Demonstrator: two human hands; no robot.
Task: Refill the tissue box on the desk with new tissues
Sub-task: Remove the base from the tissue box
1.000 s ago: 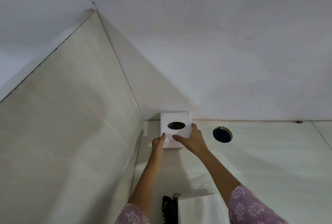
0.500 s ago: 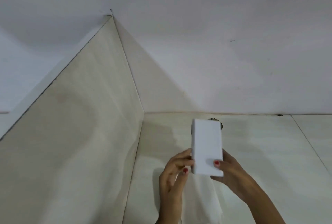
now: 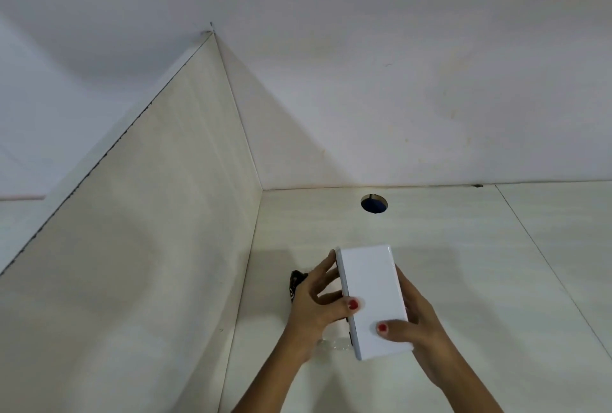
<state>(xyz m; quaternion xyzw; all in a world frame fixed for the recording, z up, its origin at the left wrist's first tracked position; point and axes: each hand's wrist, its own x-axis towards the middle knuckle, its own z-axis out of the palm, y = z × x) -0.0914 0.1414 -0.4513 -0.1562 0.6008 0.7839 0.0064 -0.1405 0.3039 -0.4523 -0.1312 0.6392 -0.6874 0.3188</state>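
The white tissue box (image 3: 372, 300) is held up above the desk (image 3: 480, 280), turned so a plain side faces me; its opening is out of sight. My left hand (image 3: 318, 300) grips its left edge, thumb on the near face. My right hand (image 3: 417, 329) wraps the right side, thumb pressed on the face. Below the box a bit of clear plastic wrap (image 3: 334, 343) shows; the new tissues are mostly hidden behind the box and hands.
A dark patterned item (image 3: 295, 283) peeks out left of my left hand. A round cable hole (image 3: 374, 204) sits near the desk's back edge. A pale side panel (image 3: 149, 263) rises on the left, a white wall behind.
The box was lifted from the back corner of the desk, tipped on its side and brought closer to me. Both hands kept hold of it and shifted their grip.
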